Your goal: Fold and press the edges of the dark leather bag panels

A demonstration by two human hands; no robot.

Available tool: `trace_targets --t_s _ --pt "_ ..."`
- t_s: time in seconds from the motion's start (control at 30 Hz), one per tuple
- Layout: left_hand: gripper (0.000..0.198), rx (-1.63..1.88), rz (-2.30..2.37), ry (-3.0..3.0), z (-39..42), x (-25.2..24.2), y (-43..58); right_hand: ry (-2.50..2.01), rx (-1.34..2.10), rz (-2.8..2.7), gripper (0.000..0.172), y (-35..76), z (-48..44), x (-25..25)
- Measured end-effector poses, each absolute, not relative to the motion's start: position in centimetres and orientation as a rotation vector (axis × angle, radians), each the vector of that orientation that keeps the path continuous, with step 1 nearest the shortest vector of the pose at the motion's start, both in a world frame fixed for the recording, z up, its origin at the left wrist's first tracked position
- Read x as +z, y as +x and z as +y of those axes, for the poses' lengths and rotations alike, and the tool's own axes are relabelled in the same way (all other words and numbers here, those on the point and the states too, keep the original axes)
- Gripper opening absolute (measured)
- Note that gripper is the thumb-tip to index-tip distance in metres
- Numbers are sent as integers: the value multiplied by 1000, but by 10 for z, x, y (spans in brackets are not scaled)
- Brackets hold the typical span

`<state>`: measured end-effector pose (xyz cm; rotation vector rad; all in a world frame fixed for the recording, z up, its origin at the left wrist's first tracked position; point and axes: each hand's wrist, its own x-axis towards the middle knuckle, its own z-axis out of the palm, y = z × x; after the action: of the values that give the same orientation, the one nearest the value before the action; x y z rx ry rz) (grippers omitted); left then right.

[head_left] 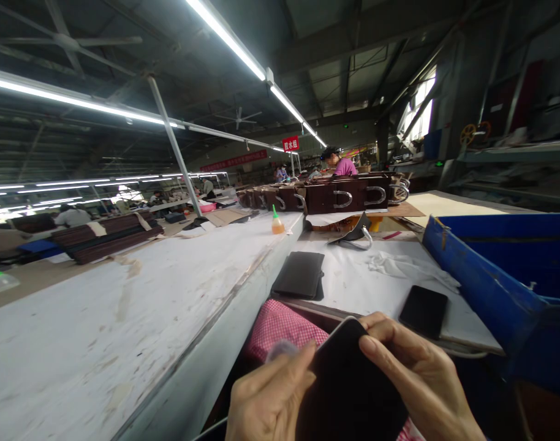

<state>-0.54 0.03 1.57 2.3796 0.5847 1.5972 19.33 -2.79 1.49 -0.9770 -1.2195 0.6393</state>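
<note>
Head view shows the left hand (271, 398) and right hand (418, 373) both closed on the dark leather piece (348, 386), low before the bench over the pink checked cloth (284, 327); advise thumbs near its rounded top edge, even pressure

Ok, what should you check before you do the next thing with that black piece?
1. Both hands gripping: ok. Left hand and right hand pinch the black piece near its top edge.
2. Piece undamaged: cannot tell; its lower part is hidden.
3. Phone out of the way: ok, flat on the table, apart from the hands.
4. Glue bottle upright: ok, standing far up the table.
5. Pink cloth free of the fingers: cannot tell.
</note>
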Motion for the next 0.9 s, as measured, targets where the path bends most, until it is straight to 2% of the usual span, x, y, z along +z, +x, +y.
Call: trace_targets --t_s 0.17,0.37,0.63,0.8,0.9 --pt "43 1628 582 2389 1 19 3 -962 545 -1316 29 195 -31 15" --pt "51 1515 596 2614 4 19 -11 -872 525 -1278 19 191 -29 13" --pt "57 1424 540 2895 8 12 -27 -870 580 -1209 30 183 -37 26" --pt "65 1333 546 2737 10 14 -29 -875 361 -1308 26 184 -38 25" --pt "60 1318 545 2709 10 15 -28 -839 209 -1321 23 181 -36 22"
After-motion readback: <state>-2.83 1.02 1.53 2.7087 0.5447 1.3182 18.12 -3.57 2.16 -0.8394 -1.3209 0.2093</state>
